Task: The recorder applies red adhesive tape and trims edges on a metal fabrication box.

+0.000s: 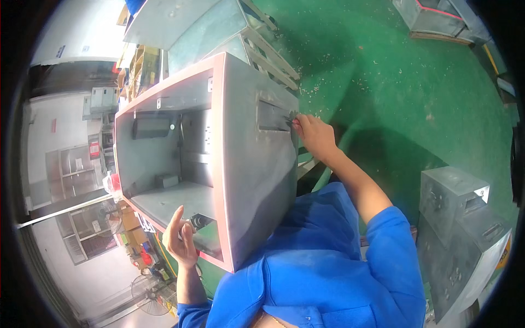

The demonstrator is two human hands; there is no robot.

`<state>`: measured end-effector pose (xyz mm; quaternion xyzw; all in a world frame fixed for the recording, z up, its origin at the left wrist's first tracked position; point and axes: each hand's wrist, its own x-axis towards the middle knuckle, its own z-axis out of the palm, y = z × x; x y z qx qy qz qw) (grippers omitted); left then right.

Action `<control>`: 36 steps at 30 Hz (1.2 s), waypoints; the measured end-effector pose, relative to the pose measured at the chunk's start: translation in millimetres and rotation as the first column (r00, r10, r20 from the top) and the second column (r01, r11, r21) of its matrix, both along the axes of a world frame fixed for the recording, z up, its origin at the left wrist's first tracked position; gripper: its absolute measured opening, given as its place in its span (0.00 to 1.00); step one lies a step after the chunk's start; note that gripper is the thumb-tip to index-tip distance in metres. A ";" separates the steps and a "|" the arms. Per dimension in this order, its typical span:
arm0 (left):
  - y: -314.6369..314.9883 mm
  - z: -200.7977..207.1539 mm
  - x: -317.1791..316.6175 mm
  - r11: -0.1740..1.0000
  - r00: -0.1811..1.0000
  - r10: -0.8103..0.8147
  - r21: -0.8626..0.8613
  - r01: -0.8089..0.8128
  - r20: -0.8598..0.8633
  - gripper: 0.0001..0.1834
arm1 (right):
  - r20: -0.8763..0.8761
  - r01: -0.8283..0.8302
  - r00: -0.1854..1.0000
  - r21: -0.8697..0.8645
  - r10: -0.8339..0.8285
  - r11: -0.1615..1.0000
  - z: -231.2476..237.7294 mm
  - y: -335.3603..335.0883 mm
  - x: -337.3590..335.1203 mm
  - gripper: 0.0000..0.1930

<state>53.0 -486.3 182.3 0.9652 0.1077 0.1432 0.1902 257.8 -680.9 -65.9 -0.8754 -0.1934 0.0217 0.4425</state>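
Note:
A grey metal cabinet with pink-edged rims lies in front of me, its wide front opening facing left. My right hand is at the far right edge of its upper face, beside a rectangular recess. The fingertips are pinched together there on something small that I cannot make out. At the near rim of the opening is my left hand, index finger and thumb stretched out and apart. Close to that hand, a dark round fitting shows by a cutout in the rim. Inside the cabinet sits a dark box-like part.
Another grey metal cabinet stands beyond this one on a pallet-like base. Grey metal boxes are at the right. Small scraps lie on the green floor. A standing fan and shelves of cartons line the left side.

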 end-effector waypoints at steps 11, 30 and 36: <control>6.7 -1.7 0.0 0.995 0.997 -0.066 0.068 0.068 -0.036 0.17 | 0.113 0.089 0.990 -0.063 -0.081 0.994 10.8 0.3 13.4 0.08; 5.9 4.5 6.3 0.987 0.990 -0.127 0.086 0.133 -0.068 0.18 | -0.286 -0.084 0.956 -0.076 0.060 0.994 25.1 -10.0 25.8 0.10; 4.0 2.1 3.0 0.993 0.992 -0.101 0.060 0.105 -0.069 0.18 | -0.266 -0.074 0.963 -0.141 0.034 0.987 29.8 -7.6 25.4 0.11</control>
